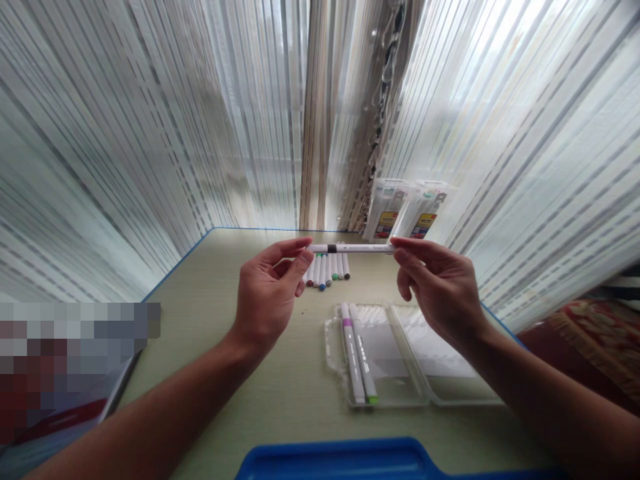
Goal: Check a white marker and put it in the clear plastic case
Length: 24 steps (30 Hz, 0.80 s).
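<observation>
A white marker with a black band [357,249] is held level above the table between my two hands. My left hand [270,287] pinches its banded end between thumb and fingertips. At the other end, the thumb and fingers of my right hand [440,283] close on the tip. Behind and below it, several white markers [323,272] with coloured ends lie side by side, partly hidden by my left hand. Under my right hand an open clear plastic case [400,393] lies flat. In its left half rest a purple-banded marker [353,353] and a green-ended marker [364,353].
Two clear upright packs [384,210] with yellow labels stand at the table's back edge, before a striped curtain [250,113]. A blue tray-like edge [335,460] lies nearest me. The light table [200,293] has a blue rim. Patterned fabric [600,340] is at right.
</observation>
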Motion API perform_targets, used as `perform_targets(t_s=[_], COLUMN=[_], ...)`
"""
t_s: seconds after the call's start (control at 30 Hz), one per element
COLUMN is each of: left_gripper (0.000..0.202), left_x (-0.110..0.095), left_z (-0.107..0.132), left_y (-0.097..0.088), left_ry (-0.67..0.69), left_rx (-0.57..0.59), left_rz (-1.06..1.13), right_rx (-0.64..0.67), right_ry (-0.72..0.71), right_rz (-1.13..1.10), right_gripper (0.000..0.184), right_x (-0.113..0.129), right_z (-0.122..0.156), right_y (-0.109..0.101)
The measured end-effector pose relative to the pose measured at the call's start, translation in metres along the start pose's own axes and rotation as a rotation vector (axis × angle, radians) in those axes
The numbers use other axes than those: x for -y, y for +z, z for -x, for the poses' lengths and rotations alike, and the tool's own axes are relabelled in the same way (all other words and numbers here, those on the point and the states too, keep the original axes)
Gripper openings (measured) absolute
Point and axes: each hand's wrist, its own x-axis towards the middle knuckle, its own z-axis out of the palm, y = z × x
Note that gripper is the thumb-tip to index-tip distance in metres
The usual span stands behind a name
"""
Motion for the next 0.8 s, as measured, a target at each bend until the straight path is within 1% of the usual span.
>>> perform_targets(t_s=[0.3,0.43,0.63,0.8], left_gripper=[0.026,0.027,0.024,0.024], left_x=[-0.0012,-0.0038,-0.0041,-0.0026], left_z=[-0.0005,0.0003,0.0018,0.0013], left_y=[0.0003,0.0005,0.0008,0.0020], left_ry=[0.000,-0.015,-0.024,-0.052], left_rx=[-0.022,-0.010,0.031,0.025], left_rz=[0.014,-0.012,-0.018,0.009], right_rx=[0.005,0.003,0.002,-0.015], right_ry=[0.054,0.056,0.047,0.063], right_rz=[-0.022,-0.020,-0.002,0.027], right_gripper=[0.011,0.012,0.013,0.017], right_x=[0.0008,0.0013,0.0020,0.0026], right_z=[0.0009,0.0004,0.0013,0.0028], right_y=[-0.0012,-0.0007,0.0002,0.0015])
